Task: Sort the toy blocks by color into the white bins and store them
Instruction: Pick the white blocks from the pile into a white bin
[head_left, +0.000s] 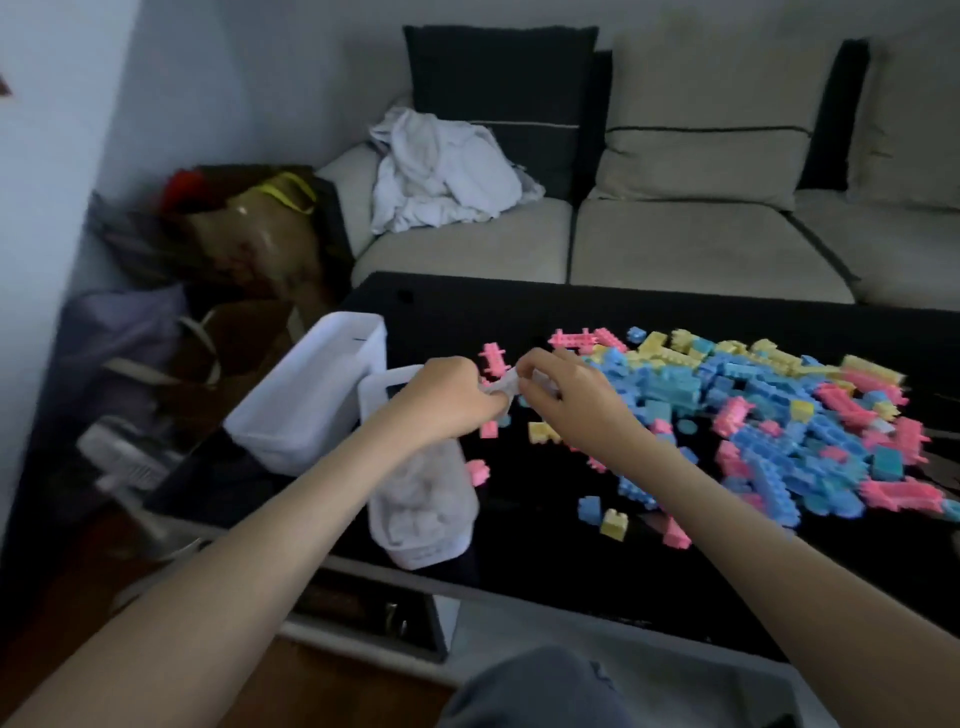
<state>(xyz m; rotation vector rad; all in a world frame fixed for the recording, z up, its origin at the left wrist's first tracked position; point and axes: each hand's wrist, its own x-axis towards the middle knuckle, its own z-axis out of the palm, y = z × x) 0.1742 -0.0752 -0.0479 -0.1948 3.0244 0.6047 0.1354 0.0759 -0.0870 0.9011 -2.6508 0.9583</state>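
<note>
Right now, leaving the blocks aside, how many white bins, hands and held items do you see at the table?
white bins: 2
hands: 2, the left hand and the right hand
pale crumpled piece pinched between both hands: 1
Total: 5
The blocks are heaped and blurred, so they cannot be counted.

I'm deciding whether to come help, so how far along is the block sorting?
Barely started. The blocks lie mixed pink, blue and yellow on the black table; no blocks show in the white bins. The left hand and right hand pinch a clear plastic bag. All the sorting remains.
</note>
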